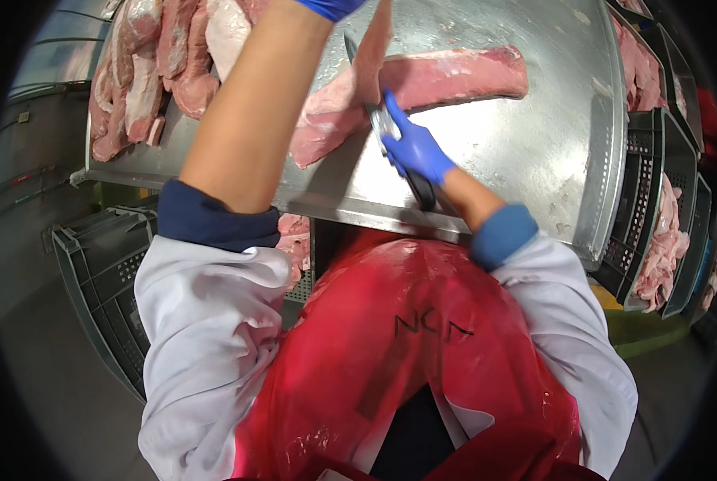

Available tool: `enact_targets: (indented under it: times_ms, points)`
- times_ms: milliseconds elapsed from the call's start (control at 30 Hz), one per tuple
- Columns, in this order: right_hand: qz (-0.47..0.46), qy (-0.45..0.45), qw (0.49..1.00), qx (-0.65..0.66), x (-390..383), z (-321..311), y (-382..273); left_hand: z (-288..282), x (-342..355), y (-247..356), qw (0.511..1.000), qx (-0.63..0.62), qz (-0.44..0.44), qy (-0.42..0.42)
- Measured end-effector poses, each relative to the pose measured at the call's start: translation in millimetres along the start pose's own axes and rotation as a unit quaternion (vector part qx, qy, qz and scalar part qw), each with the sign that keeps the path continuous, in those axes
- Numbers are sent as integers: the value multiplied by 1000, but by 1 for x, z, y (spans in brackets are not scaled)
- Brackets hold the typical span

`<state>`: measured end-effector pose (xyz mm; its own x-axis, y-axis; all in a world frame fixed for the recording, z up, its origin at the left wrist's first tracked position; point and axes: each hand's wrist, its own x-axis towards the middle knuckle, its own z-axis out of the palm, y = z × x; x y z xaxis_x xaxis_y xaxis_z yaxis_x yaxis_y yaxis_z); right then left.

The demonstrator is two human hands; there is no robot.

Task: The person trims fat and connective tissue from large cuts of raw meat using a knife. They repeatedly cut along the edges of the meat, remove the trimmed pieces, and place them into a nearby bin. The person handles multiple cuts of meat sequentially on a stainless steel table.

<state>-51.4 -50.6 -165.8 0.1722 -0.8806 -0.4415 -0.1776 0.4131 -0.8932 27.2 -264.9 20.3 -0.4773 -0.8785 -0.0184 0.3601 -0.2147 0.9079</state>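
Observation:
My right hand [422, 151], in a blue glove, is closed around a knife. Its black handle [421, 191] sticks out below my fist toward the table's near edge, and the blade [350, 46] passes behind a raised strip of meat [372, 56]. Beneath lies a long pink piece of meat [463, 76], stretching to the right across the metal table [551, 152]. The strip rises from its left part and runs out of view at the top. My left hand [330, 6], also gloved in blue, is cut off by the top edge; its fingers are hidden.
Several large cuts of meat [146, 72] lie at the table's far left. Grey crates [635, 192] with meat pieces [663, 248] stand along the right side. Another grey crate [106, 272] is at lower left, and meat [294, 240] shows below the table's near edge.

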Motion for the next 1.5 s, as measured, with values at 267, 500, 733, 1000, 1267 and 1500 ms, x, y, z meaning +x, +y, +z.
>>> enact_targets:
  times_ms: [267, 500, 733, 1000, 1267, 1500]
  points:
    - [-36, 55, 992, -106, -54, -52, 11, -303, -93, 122, 770, 602, -174, 122]
    - [-118, 204, 934, -270, 77, -69, 7, -204, -97, -57, 675, 713, -92, -166]
    - [-157, 189, 965, -92, 91, -38, -19, -178, -89, -73, 622, 770, -90, -113]
    - [31, -70, 992, -101, 33, 17, -44, -150, -65, -52, 558, 800, -15, -220]
    - [-25, -43, 996, -67, 78, 35, -29, -83, -65, -30, 452, 846, -56, -279]
    - [-155, -10, 975, -161, 77, 59, -21, -107, -69, -19, 473, 841, -33, -260]
